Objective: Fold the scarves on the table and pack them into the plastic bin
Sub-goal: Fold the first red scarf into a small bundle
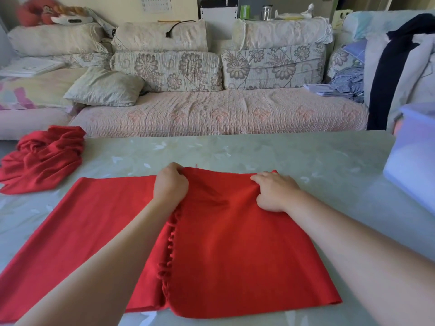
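Two hands hold the far edge of a half-folded red scarf [235, 243] on the table [259, 151].

The scarf lies flat in front of the person, its right part folded over the left so that the fringed end runs down the middle. The left hand [170, 182] curls its fingers round the far corner of the folded layer. The right hand [274, 191] rests further right on the same layer, fingers bent into the cloth and bunching it into creases. A second, crumpled red scarf [44, 156] sits at the table's far left. The plastic bin [414, 165] stands at the right edge, well apart from both scarves. A floral sofa [211, 114] runs behind the table.
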Action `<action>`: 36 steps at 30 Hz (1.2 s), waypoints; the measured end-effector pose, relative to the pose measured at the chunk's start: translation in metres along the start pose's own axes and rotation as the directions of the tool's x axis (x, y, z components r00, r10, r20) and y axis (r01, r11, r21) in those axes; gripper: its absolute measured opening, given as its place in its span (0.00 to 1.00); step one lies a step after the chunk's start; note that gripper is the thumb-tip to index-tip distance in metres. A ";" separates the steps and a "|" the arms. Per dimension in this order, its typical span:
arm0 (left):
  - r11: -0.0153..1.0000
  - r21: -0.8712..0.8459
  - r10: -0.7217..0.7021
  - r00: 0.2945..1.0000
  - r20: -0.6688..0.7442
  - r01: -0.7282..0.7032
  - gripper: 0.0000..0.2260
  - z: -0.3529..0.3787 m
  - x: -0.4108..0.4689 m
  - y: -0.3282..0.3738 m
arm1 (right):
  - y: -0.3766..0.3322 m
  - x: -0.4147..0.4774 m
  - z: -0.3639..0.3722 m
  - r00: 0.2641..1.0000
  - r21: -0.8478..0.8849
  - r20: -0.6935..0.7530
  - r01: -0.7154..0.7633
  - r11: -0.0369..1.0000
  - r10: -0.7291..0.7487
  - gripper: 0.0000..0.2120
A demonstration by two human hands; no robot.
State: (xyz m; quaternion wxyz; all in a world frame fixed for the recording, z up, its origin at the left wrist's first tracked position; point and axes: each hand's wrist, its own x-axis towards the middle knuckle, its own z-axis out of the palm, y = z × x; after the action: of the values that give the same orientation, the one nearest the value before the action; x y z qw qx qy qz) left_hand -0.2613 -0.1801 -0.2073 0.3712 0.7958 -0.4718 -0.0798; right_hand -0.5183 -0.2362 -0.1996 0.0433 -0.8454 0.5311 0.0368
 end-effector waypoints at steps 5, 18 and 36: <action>0.999 0.021 0.043 0.978 0.202 -0.048 0.17 0.002 0.004 0.000 | -0.011 0.006 0.006 0.997 -0.047 -0.067 -0.052 0.998 0.048 0.25; 0.961 0.104 0.240 0.959 0.151 -0.257 0.17 0.009 0.019 -0.021 | 0.011 0.018 0.031 0.996 0.030 -0.024 -0.081 0.996 0.081 0.30; 0.671 0.525 0.332 0.846 0.418 -0.523 0.25 0.014 -0.015 -0.014 | 0.009 0.022 0.027 0.993 -0.108 -0.008 -0.118 0.987 0.118 0.36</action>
State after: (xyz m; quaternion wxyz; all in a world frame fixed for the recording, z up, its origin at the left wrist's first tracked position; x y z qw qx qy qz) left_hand -0.2665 -0.1713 -0.2303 0.0236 0.7170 -0.6945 0.0557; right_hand -0.5175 -0.2572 -0.2290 -0.0052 -0.8137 0.5774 0.0672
